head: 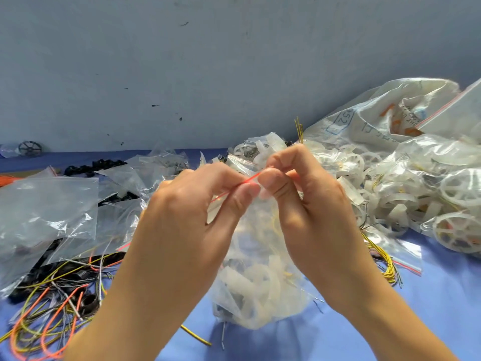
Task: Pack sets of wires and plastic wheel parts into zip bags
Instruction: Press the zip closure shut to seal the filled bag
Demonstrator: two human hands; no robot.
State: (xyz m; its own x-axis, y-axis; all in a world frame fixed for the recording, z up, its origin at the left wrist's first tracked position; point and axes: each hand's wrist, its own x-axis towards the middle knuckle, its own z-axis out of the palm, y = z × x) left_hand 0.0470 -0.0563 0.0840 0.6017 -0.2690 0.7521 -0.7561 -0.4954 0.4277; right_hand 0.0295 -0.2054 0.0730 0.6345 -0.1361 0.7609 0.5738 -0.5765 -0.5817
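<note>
1. My left hand (197, 204) and right hand (299, 194) each pinch the red zip strip (250, 179) between thumb and forefinger. The thumbs almost meet at mid-strip.
2. The zip bag (263, 290) hangs below my hands over the blue table (390, 324). White wheel parts (250, 280) and a yellow wire (276, 223) lie inside it.
3. Step in hand, as I judge it: sealing. I should press the two tracks together at the middle first, then slide each pinch outward to its own end.
4. The wire must stay below the strip, since a strand caught in the track would probably leave a gap.
5. Keeping the bag upright lets the contents settle away from the mouth.
6. The packed bags (416, 183) are heaped to my right, and the loose wires (52, 321) lie well apart on my left.
</note>
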